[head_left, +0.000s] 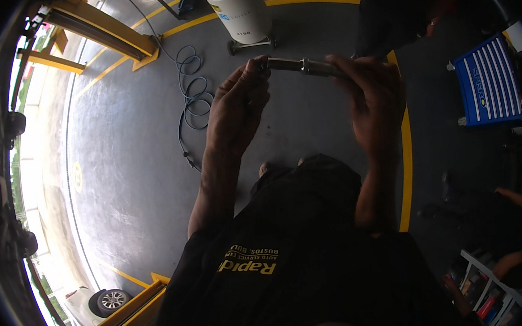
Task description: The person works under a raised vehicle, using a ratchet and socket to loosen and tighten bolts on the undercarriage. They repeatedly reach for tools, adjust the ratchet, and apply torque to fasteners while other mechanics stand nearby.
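Holding up a shiny, collared metal rod (302, 65) with both hands, in front of the body and above the grey floor (307, 118). With the left hand (237, 106), pinching the rod's left end between thumb and index finger, the other fingers curled toward the palm. With the right hand (375, 84), grasping the right end from above, fingers bent over the metal and partly blurred; cannot tell how tightly. Leaving the middle of the rod bare between the hands, its right end tilted slightly nearer.

Seen beyond, far and roughly central, a white wheeled tank (242, 22); left of it, a looped hose (195, 85). Seen at right, a blue tool cabinet (490, 84); near right, another person's arm (518, 260) beside a grey metal rack (476, 261). Seen near left, a car wheel (113, 301).
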`<state>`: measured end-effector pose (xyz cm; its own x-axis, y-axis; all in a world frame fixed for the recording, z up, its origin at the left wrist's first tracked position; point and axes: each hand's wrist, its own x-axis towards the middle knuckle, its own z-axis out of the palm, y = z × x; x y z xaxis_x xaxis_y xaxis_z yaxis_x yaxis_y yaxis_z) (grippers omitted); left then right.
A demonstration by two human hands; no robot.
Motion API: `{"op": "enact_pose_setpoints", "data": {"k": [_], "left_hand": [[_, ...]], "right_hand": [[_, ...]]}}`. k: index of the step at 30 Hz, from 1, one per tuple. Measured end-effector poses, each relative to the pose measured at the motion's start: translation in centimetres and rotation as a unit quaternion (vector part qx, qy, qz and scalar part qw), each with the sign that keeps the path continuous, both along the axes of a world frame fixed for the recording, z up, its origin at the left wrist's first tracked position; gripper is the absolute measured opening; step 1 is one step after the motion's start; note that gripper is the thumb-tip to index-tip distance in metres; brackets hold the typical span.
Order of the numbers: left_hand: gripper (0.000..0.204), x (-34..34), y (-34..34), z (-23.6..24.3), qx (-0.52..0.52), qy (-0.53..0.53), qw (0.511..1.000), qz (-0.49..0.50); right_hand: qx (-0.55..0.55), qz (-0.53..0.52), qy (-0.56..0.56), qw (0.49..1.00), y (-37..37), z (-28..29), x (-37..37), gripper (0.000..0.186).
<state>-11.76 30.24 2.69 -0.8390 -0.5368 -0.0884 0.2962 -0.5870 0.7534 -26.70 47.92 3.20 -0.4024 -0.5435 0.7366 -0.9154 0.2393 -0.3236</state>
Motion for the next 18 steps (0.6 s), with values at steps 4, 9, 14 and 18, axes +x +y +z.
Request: {"op": "enact_pose_setpoints", "data": {"k": [4,9,14,18], "left_hand": [[0.033,0.5,0.4,1.1,-0.083,-0.066,0.994,0.034],[0.037,0.9,1.0,1.9,-0.132,-0.104,0.984,0.056],[0.037,0.7,0.9,2.2,-0.144,-0.119,0.98,0.069],[0.035,0.4,-0.2,-1.5,-0.018,-0.054,0.995,0.077]], "right_hand": [[0.037,-0.024,0.004,0.999,0.9,0.7,0.3,0.036],[0.08,-0.032,0.038,0.996,1.8,1.3,0.5,0.04],[0.058,-0.027,0.008,0.998,1.1,1.0,1.2,0.035],[0.049,0.001,-0.062,0.997,-0.2,-0.2,2.2,0.025]]}}
